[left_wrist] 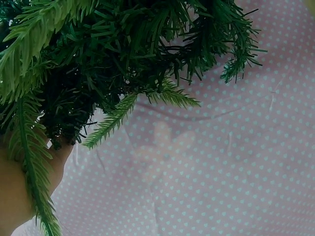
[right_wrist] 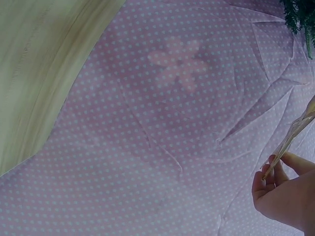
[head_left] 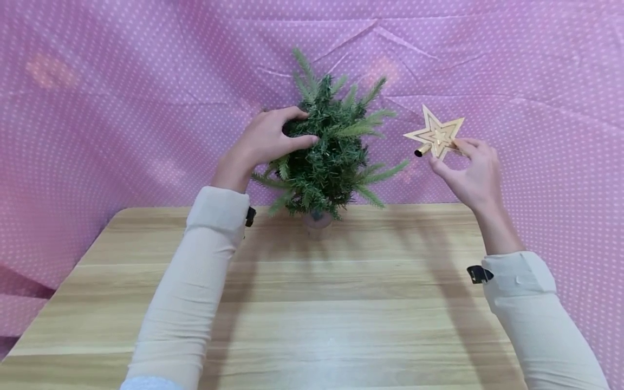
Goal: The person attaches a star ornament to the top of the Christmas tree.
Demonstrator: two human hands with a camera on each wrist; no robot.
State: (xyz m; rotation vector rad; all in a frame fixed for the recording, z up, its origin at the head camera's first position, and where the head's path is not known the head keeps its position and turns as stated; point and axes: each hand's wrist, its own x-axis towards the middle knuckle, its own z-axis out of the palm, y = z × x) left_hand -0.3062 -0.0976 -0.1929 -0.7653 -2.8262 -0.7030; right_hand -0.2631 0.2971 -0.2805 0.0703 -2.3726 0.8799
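A small artificial Christmas tree [head_left: 331, 157] stands upright at the table's far edge, its branches filling the upper left of the left wrist view. My left hand [head_left: 268, 135] grips the tree's upper left side, thumb in front; the other fingertips are hidden among the needles. To the right of the tree, my right hand [head_left: 473, 170] pinches a gold star tree topper [head_left: 437, 134] between thumb and fingers. The star is in the air, apart from the tree, with its short hollow tube pointing down and left. In the right wrist view the star [right_wrist: 290, 137] appears nearly edge-on.
The wooden table [head_left: 312, 325] stretches out in front of me. Under the branches, a pale round base [head_left: 318, 225] rests near the table's far edge. Behind hangs a pink dotted cloth [head_left: 146, 97] with creases, close to the tree and to both hands.
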